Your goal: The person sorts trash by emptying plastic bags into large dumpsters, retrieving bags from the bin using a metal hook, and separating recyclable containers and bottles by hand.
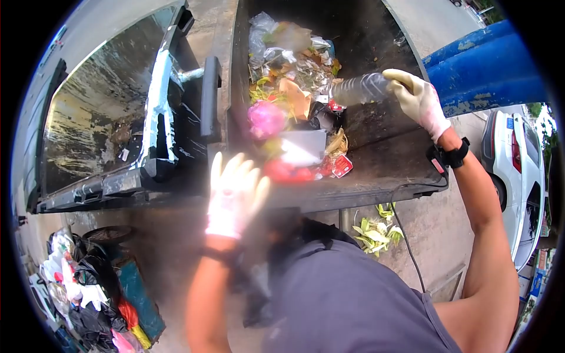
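Note:
A clear plastic bottle (360, 89) with ridged sides is gripped by my gloved right hand (415, 103), above the right part of an open bin (376, 141). My left hand (237, 191), in a pale glove with pink stains, is over the bin's front edge with its fingers spread and nothing in them. Near it inside the bin lie a pink bag (266, 120), a white flat piece (303, 147) and a red package (342, 166). Behind these is a heap of mixed waste (294, 59), with plastic film and brown paper. A slight blur covers the middle.
A second open bin (106, 100) with a stained inside stands on the left. Tied rubbish bags (88, 288) pile up at the lower left. Green leaf scraps (378, 234) lie on the ground. Blue pipes (488, 67) and a white car (515, 170) are at the right.

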### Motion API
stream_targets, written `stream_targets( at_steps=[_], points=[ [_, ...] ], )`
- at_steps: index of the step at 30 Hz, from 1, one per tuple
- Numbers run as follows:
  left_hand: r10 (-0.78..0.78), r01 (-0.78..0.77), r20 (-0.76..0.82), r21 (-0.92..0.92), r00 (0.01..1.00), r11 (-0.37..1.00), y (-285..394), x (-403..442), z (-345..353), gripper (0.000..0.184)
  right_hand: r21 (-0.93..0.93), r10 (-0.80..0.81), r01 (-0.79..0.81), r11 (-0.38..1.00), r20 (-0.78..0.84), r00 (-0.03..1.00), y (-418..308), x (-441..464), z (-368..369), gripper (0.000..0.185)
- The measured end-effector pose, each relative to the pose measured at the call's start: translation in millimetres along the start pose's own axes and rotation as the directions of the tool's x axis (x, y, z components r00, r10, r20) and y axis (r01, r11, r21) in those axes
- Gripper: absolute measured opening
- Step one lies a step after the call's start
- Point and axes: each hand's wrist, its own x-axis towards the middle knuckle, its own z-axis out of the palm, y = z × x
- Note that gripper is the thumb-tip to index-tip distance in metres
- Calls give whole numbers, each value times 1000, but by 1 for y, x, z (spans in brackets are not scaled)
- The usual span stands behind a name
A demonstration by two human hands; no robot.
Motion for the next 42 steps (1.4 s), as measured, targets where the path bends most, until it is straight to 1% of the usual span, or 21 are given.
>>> stream_targets(
  at_steps=[1,3,4,5,8,9,11,12,13,15,17,18,22,23,27,29,31,35,39,40,42],
  points=[
    [1,-1,-9,-6,1000,1000,-1,-2,0,25,-215,-185,159,964,-103,977,-6,-12,-1,27],
    [9,-10,-27,-21,1000,1000,-3,-5,0,24,-421,-261,243,874,17,965,-17,-52,4,25],
    [15,-16,-34,-31,999,999,-3,-5,-1,24,-317,-112,209,925,299,948,-14,-74,8,25],
    [21,-23,-43,-42,999,999,-4,-5,-1,23,-230,17,137,964,563,826,-10,-89,8,24],
    [44,-47,-58,-52,997,998,-7,-7,1,24,-315,157,-15,949,432,888,-15,-102,1,25],
    [47,-50,-57,-52,997,997,-7,-8,1,24,-225,122,-65,972,254,960,-13,-102,1,25],
    [53,-57,-58,-58,997,997,-8,-7,1,24,-340,-52,62,938,39,998,-14,-108,-3,23],
    [56,-60,-59,-60,997,996,-7,-7,0,24,-452,9,55,890,137,991,-16,-116,-2,22],
    [60,-64,-57,-62,997,996,-7,-7,0,24,-343,183,-28,939,425,886,-14,-120,-4,23],
    [64,-68,-51,-66,997,996,-7,-7,-1,24,-259,220,-108,960,454,863,-11,-131,-4,23],
    [65,-68,-56,-68,996,995,-9,-9,-1,24,-197,127,-106,975,95,987,-15,-129,0,24],
    [72,-75,-54,-70,996,995,-9,-9,0,24,-242,-11,7,970,-16,1000,-18,-127,0,23],
    [65,-77,-119,-104,991,992,-6,-9,-3,24,-304,-24,8,953,-49,999,-41,-121,-5,22],
    [61,-73,-98,-125,993,989,-5,-8,-8,26,-343,-97,64,937,-81,992,-46,-121,-3,21],
    [50,-68,-121,-146,991,987,-5,-11,-9,29,-293,-215,180,939,-94,972,-88,-122,2,24],
    [42,-86,-237,-176,970,981,-7,-15,-4,33,-234,-239,211,949,-102,966,-106,-121,6,24],
    [30,-90,-364,-149,931,985,-8,-17,-6,47,-226,-261,234,946,-101,960,-127,-119,9,25],
    [-23,-51,-469,-145,883,988,17,-25,-37,73,-157,-518,499,852,-111,848,-172,-120,23,35],
    [9,-44,-555,-50,832,998,34,-43,-78,74,-223,-682,658,719,-45,730,-237,-132,43,44],
    [-6,-22,-525,-47,851,999,34,-52,-89,75,-205,-721,704,680,-19,692,-250,-134,50,47],
    [-38,9,-504,-59,863,998,26,-76,-97,72,-110,-757,750,652,-36,652,-283,-134,67,40]
  ],
)
